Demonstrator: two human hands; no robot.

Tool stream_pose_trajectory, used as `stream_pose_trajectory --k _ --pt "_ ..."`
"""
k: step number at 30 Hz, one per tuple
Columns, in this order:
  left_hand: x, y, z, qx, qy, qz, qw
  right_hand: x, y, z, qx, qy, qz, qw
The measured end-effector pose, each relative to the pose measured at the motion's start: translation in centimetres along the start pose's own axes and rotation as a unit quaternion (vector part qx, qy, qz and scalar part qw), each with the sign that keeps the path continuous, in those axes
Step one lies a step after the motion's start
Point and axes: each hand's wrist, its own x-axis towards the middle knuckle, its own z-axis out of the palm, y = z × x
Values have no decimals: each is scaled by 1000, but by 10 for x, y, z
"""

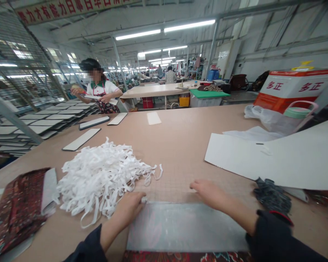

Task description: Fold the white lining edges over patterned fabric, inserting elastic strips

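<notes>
A greyish translucent sheet (186, 225) lies in front of me, with dark red patterned fabric (164, 256) showing along its near edge. My left hand (128, 209) is at the sheet's far left corner, fingers pinched around a small white bit whose kind I cannot make out. Over the sheet's far edge, toward the right, is my right hand (211, 194). Its fingers are bent and drawn together, and anything between them is hidden. Beside my left hand spreads a loose pile of white fabric strips (98, 174).
Folded red patterned fabric (19, 203) lies at the left. White panels (82, 139) rest on the table's far left. At right are a large white board (262, 156), a dark crumpled cloth (272, 196) and an orange-white box (292, 87). A co-worker (98, 87) handles a panel beyond the table.
</notes>
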Motion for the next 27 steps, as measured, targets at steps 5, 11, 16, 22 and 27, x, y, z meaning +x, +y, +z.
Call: stream_pose_trajectory --k 5,11,16,22,27 --pt "25 5 15 -23 121 36 992 89 -70 28 -16 62 -134 989" --pt "52 3 32 3 174 66 982 87 -88 41 9 95 -195 976" --pt "59 5 25 -109 84 79 987 29 -50 15 183 76 -109 974" --pt "54 4 4 -235 41 29 971 -15 4 -8 374 36 104 921" --pt "39 38 -7 -329 57 17 942 -21 -23 -18 499 26 125 857"
